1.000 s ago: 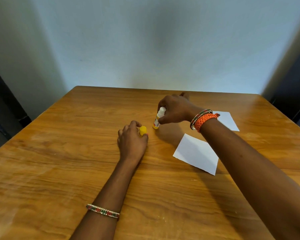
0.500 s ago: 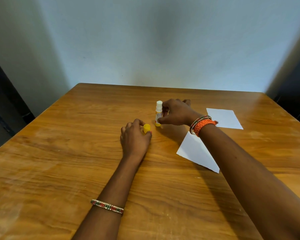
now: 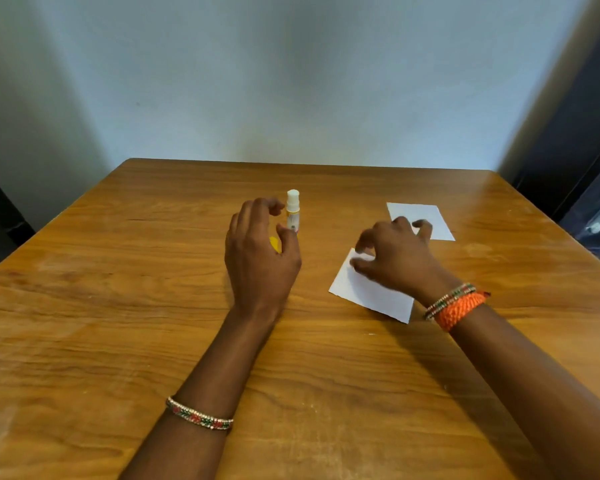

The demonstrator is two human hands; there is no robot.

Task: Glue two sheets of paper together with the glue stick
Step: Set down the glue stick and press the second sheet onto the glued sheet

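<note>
While the uncapped glue stick stands upright on the wooden table, its yellow cap lies under the left hand, fingers loosely curled, gripping nothing. At three o'clock, the right hand hovers, fingers spread, over the near paper sheet. At two o'clock lies the far sheet.

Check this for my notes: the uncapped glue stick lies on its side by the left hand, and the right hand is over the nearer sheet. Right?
Not quite. The head view shows the glue stick standing upright, uncapped, by the left hand. The right hand is indeed over the nearer sheet.
</note>
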